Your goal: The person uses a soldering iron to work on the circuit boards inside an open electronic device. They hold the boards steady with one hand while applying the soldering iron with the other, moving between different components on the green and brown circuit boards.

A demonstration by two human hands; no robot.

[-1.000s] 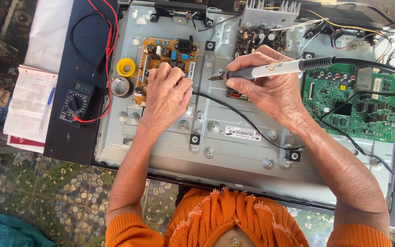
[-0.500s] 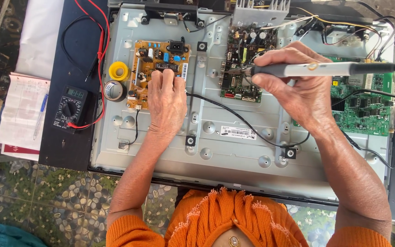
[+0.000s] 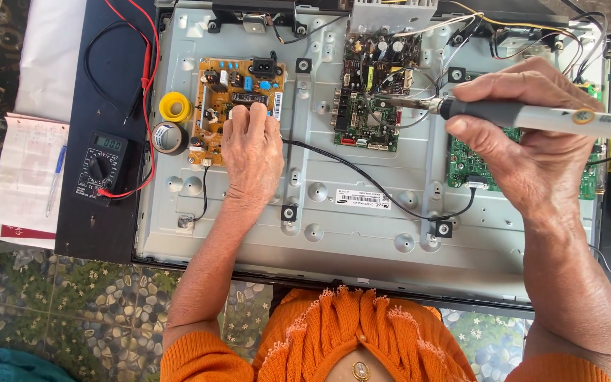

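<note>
Around our hands lie a multimeter at nine o'clock with red leads, a yellow solder spool and a grey tape roll beside it, and papers with a pen further out. On the metal back panel we count three circuit boards. A black cable crosses between our hands. Our left hand rests flat, fingers loosely curled, on the tan power board at eleven o'clock. Our right hand's grip is clamped around the soldering iron, its tip on the middle board at twelve o'clock.
</note>
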